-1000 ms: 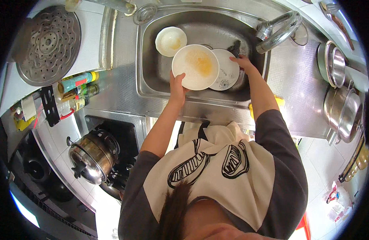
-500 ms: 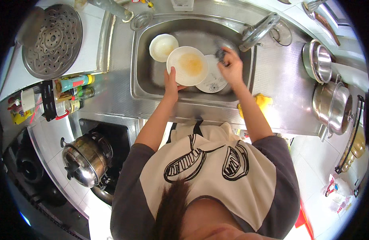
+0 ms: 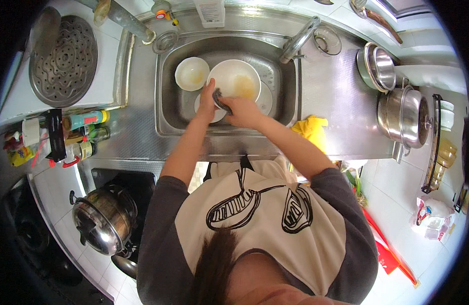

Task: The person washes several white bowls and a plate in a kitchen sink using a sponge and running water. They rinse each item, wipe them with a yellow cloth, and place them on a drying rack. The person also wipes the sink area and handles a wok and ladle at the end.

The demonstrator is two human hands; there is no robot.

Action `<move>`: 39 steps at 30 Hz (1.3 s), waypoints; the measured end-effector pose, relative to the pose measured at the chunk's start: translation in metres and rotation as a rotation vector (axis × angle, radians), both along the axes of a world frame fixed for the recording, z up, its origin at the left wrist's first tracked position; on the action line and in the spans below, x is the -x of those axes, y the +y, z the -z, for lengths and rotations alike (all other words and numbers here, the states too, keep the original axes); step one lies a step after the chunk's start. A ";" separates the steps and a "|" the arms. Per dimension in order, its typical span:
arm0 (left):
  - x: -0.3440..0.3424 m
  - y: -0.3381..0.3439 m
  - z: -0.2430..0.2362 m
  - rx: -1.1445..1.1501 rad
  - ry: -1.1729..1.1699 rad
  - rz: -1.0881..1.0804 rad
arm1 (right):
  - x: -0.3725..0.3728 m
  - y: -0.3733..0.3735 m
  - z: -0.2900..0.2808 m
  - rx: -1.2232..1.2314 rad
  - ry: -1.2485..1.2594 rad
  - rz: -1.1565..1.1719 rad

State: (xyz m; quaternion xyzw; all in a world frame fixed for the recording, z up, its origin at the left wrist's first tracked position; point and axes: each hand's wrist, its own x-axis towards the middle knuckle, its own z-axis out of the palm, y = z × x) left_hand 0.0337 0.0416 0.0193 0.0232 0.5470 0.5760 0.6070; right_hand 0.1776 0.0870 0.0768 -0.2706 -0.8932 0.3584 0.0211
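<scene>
Large white bowl [image 3: 229, 71]: located in the middle of the metal sink [image 3: 286, 91], tilted toward the near side; contents, a yellow-brown residue on the right of its inner surface. Left hand [image 3: 207, 100]: fingers clamped on the bowl's left rim; their grip beneath is hidden. Right hand [image 3: 240, 111]: fingers closed on a dark scouring pad [image 3: 222, 103], held at the bowl's near-left edge, just beside the left hand.

Small white bowl [image 3: 190, 72]: in the sink, left of the large one, upright; a yellowish patch inside. White plate [image 3: 266, 99]: partly beneath the large bowl, showing at its right; whether the white surface at near left belongs to it cannot be told.

Table [image 3: 336, 91], right side: nested metal basins [image 3: 375, 68] and a steel pot [image 3: 403, 114]. Near left: lidded pot [image 3: 103, 218], contents hidden.
</scene>
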 end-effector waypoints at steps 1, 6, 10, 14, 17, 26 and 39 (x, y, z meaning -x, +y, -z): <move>0.008 0.001 -0.013 -0.039 0.101 0.114 | -0.015 0.009 0.008 -0.226 -0.024 -0.139; -0.006 -0.001 -0.044 -0.007 0.155 0.154 | -0.049 0.031 0.016 -0.630 0.047 -0.409; -0.055 0.002 0.008 -0.217 -0.069 -0.236 | 0.005 -0.025 0.012 -0.289 0.254 0.424; -0.009 -0.006 -0.010 -0.030 0.003 0.172 | -0.050 0.010 0.032 -0.626 0.178 -0.188; -0.012 -0.004 -0.028 0.044 0.159 0.217 | -0.064 0.027 0.029 -0.598 0.062 -0.306; -0.013 0.009 -0.018 0.003 0.168 0.095 | -0.065 0.040 0.035 -0.777 0.135 -0.259; -0.010 0.016 -0.023 -0.031 0.224 0.169 | -0.059 0.017 0.031 -0.558 0.014 -0.156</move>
